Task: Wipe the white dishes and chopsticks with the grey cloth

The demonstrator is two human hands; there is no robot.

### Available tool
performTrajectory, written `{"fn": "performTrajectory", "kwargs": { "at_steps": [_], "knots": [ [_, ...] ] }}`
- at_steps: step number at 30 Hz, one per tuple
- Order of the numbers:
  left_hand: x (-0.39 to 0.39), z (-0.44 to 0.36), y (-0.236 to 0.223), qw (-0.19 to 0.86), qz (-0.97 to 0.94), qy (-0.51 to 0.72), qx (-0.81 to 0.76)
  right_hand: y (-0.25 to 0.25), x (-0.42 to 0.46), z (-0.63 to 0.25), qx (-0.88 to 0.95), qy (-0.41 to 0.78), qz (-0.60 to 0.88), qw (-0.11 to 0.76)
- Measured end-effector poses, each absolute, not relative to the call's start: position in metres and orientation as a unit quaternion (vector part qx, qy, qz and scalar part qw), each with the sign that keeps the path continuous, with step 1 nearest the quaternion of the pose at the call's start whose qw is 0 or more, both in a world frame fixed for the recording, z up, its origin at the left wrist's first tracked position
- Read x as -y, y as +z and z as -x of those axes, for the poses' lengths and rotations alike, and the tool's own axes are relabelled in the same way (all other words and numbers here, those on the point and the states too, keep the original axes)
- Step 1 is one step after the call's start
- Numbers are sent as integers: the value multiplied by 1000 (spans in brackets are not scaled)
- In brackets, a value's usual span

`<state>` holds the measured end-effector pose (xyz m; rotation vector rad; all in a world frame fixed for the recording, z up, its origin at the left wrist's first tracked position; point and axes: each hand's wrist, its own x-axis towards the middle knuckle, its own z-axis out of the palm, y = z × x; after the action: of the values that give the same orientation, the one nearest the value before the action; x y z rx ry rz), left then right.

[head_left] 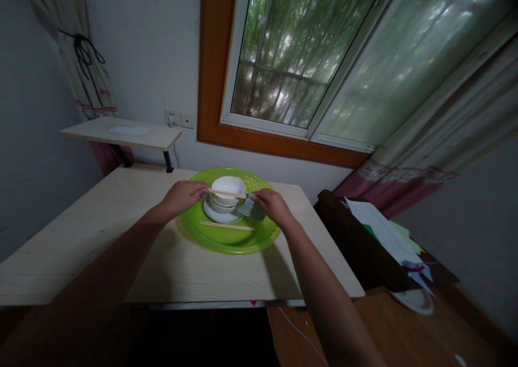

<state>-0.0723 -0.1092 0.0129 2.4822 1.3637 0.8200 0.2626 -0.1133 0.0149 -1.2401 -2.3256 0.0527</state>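
Note:
My left hand (188, 195) pinches one end of a pair of light wooden chopsticks (226, 193), held level over the bowls. At their other end my right hand (272, 202) is closed on a grey-green cloth (251, 209), which wraps round the chopstick tips and hangs down. Below them, a stack of white bowls (229, 183) stands on a white plate (209, 211). More chopsticks (226, 226) lie in front of the plate. All of this is on a round green plastic tray (230, 245) with a perforated rim.
The tray rests on a pale wooden table (121, 237). A small raised shelf (141, 135) stands at its back left. On the right, papers (380, 229) lie on a dark brown piece of furniture (343, 237). A window (291, 59) is behind.

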Motion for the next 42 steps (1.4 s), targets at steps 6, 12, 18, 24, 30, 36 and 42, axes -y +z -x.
{"fn": "performTrajectory", "kwargs": {
  "at_steps": [6,12,18,24,30,36,42],
  "knots": [
    [109,83,13,71,-822,294,-482,3,106,-290,783,51,542,301],
    [116,78,17,131,-775,368,-496,-2,106,-287,710,143,573,383],
    [124,49,22,170,-784,361,-475,-4,101,-253,559,350,507,555],
    [130,20,20,189,-802,314,-471,9,103,-216,415,506,396,644],
    [140,5,23,131,-828,249,-484,22,113,-200,430,511,394,631],
    [139,8,21,83,-858,223,-454,20,109,-207,504,399,458,614],
    [128,21,20,148,-797,376,-449,34,109,-218,663,219,500,513]
  ]
}}
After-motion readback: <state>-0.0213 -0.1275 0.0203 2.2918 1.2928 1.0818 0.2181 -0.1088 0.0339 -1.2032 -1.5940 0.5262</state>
